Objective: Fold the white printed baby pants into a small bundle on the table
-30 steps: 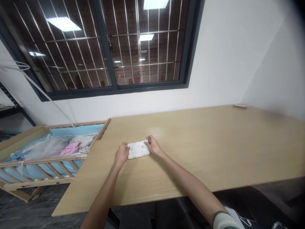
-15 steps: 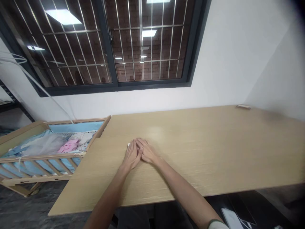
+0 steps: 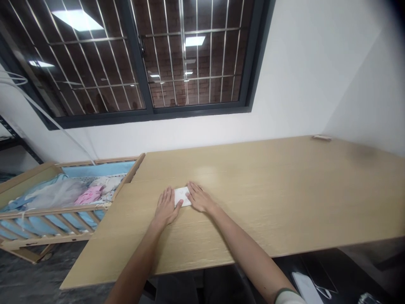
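A small white folded piece, tissue or cloth (image 3: 182,196), lies flat on the wooden tabletop (image 3: 253,190). On its left edge rests my left hand (image 3: 165,207), palm down with the fingers stretched out. My right hand (image 3: 198,198) lies flat over the right edge, fingers extended and thumb near the white piece. The middle of the white piece shows between both hands; its two side edges are partly covered by fingers.
Left of the table stands a wooden crib (image 3: 72,207) with blue padding and a pink cloth (image 3: 89,195) inside. A thin pale object (image 3: 321,137) lies at the far right corner. Below the front edge sits a white device (image 3: 306,287) with a cable. A barred window (image 3: 190,55) is behind.
My hands were together, covering almost all of the white piece. They have slid apart sideways, so its middle is now uncovered.
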`<state>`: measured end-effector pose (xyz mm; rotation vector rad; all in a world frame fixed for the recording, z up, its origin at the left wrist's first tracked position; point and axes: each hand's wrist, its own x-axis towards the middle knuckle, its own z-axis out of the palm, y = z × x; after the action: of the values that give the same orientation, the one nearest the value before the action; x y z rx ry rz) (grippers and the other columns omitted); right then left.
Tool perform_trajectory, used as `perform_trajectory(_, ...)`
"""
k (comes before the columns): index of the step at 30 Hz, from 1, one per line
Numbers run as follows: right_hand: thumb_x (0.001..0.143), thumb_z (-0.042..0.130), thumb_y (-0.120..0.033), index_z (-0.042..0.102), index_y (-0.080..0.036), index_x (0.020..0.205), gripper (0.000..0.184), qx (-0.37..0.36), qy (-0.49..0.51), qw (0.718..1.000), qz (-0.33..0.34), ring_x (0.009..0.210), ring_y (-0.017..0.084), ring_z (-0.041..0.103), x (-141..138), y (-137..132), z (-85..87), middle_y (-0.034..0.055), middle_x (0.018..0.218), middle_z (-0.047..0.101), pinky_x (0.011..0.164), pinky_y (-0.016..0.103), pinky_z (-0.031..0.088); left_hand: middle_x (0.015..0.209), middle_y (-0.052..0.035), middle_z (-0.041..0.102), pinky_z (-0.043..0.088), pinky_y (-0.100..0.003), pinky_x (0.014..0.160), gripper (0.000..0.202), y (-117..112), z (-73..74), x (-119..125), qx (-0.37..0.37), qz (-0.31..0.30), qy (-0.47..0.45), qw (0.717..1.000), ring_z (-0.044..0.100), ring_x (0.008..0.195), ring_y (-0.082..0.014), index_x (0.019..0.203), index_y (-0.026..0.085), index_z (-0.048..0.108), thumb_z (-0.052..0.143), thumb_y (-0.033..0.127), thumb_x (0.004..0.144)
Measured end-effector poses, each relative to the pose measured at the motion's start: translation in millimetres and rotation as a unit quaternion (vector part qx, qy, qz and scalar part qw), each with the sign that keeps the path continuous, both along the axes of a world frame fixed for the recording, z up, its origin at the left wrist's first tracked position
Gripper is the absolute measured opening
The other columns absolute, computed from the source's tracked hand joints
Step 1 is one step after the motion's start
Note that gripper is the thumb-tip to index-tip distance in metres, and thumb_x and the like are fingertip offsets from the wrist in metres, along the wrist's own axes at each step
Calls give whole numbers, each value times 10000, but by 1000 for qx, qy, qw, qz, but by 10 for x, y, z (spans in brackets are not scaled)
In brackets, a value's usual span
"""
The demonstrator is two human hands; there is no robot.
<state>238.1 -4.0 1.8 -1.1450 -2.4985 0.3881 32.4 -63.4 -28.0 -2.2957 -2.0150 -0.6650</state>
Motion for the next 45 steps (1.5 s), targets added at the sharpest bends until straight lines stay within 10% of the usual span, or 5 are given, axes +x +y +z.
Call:
perform_trajectory(10, 844, 630, -404, 423, -187, 1515, 735, 11, 26, 996, 88, 1405, 336, 431, 167, 35, 32, 155, 1533, 468, 1156, 507, 302, 1472, -160, 543, 202, -507, 1213, 729, -75, 137, -86, -8, -45, -43, 998, 457, 1396, -307, 1418, 181, 479, 657, 540, 810)
perform_trajectory(17, 833, 562, -211, 530, -176, 1382, 552, -18, 154, 986, 55, 1262, 298, 563, 101, 174, -74, 135, 1349, 631, 1090, 469, 400, 1305, -102, 671, 226, -526, 1197, 343, -56, 235, -93, 15, -36, -142, 989, 555, 1286, -287, 1171, 232, 639, 557, 232, 838)
perform_trajectory(26, 783, 742, -484, 436, -223, 1296, 652, -207, 463, 861, -49, 729, 184, 639, -20, 261, 49, -18, 809, 634, 656, 297, 519, 913, -78, 750, 555, -309, 693, 445, -52, 267, -41, -59, -55, -306, 949, 732, 797, -202, 1322, 149, 381, 492, 358, 946)
perform_trajectory(36, 865, 664, -396, 563, -181, 1143, 366, -111, 331, 929, -119, 817, 178, 631, -212, 255, -225, 28, 891, 664, 758, 311, 516, 855, -63, 716, 456, -328, 731, 412, -196, 389, 62, -138, 48, -117, 982, 701, 858, -271, 1210, 194, 537, 630, 403, 868)
perform_trajectory(45, 1043, 411, -421, 580, -204, 1385, 438, 29, 187, 975, 117, 1396, 236, 448, -72, -105, 206, 116, 1461, 552, 1176, 428, 318, 1201, -177, 677, 461, -390, 955, 438, -633, 532, 477, -39, 33, 33, 998, 625, 1138, -304, 1273, 137, 589, 396, 417, 998)
